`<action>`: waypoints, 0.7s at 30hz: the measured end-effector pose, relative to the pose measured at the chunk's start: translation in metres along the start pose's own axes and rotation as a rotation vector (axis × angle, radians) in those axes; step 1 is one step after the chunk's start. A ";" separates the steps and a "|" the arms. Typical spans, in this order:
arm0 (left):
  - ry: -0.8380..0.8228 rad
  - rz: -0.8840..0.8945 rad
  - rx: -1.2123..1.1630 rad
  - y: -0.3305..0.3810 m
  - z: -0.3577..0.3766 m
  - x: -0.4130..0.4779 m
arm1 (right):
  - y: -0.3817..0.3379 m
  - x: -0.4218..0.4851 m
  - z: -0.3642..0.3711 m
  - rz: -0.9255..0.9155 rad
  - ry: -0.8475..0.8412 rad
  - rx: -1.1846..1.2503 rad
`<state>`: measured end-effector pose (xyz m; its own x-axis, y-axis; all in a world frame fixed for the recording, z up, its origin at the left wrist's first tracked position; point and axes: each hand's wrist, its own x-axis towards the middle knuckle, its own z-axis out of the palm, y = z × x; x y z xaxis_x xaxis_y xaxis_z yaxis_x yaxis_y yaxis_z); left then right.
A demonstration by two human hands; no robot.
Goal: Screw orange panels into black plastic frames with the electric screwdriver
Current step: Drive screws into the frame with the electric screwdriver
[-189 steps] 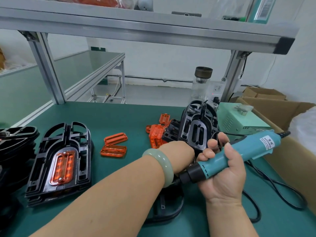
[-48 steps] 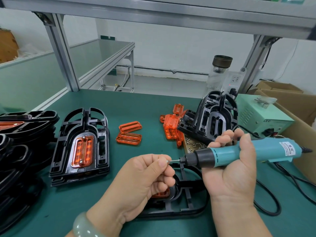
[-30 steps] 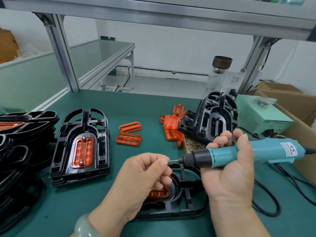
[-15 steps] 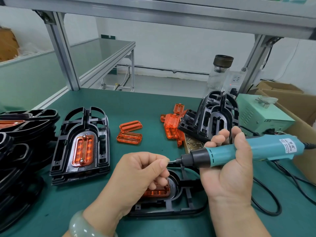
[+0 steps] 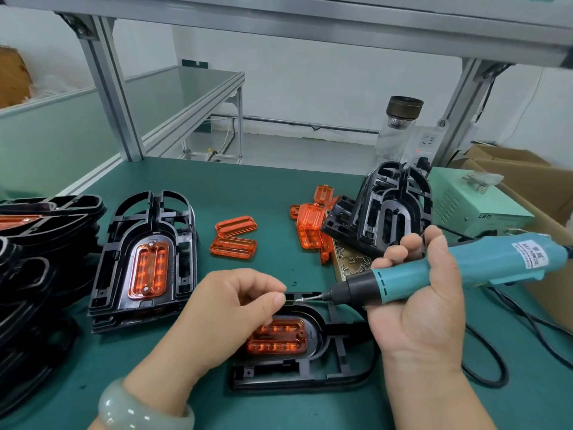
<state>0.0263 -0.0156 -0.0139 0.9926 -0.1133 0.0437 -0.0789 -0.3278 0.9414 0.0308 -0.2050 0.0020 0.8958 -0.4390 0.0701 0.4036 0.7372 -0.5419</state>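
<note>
One black plastic frame [image 5: 183,252] at my left is finished, its orange ribbed panel [image 5: 148,268] held by two screws; the frame before me [image 5: 341,367] has its seated panel [image 5: 276,336] but no screws that I can see; loose orange panels [image 5: 235,237] and bare frames [image 5: 393,212] wait behind; my left hand [image 5: 229,302] pinches a small screw [image 5: 298,300] at the bit; my right hand [image 5: 415,305] wraps the teal electric screwdriver [image 5: 465,268]; six seconds ago the left hand reached across under the driver; now it meets the tip.

- Counted two hands: left hand [image 5: 223,311], right hand [image 5: 418,321].
- Counted one electric screwdriver [image 5: 459,265], one screw [image 5: 298,300] at its tip.
- Found two orange panels [image 5: 237,225] loose mid-table; could not count the heap [image 5: 308,226] behind.
- Saw one black frame [image 5: 338,364] in front.
</note>
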 end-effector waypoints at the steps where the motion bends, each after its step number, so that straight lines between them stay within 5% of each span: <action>1: 0.011 0.021 0.104 -0.001 -0.001 0.000 | 0.000 0.001 0.000 -0.009 0.006 -0.019; 13: -0.155 0.264 0.768 -0.002 0.009 -0.007 | -0.001 0.004 -0.003 -0.089 0.018 -0.133; 21: -0.125 0.259 0.786 -0.006 0.015 -0.005 | 0.004 0.002 -0.004 -0.067 -0.062 -0.209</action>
<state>0.0203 -0.0267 -0.0251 0.9203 -0.3632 0.1450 -0.3904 -0.8304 0.3975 0.0337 -0.2046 -0.0036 0.8805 -0.4464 0.1595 0.4212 0.5823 -0.6953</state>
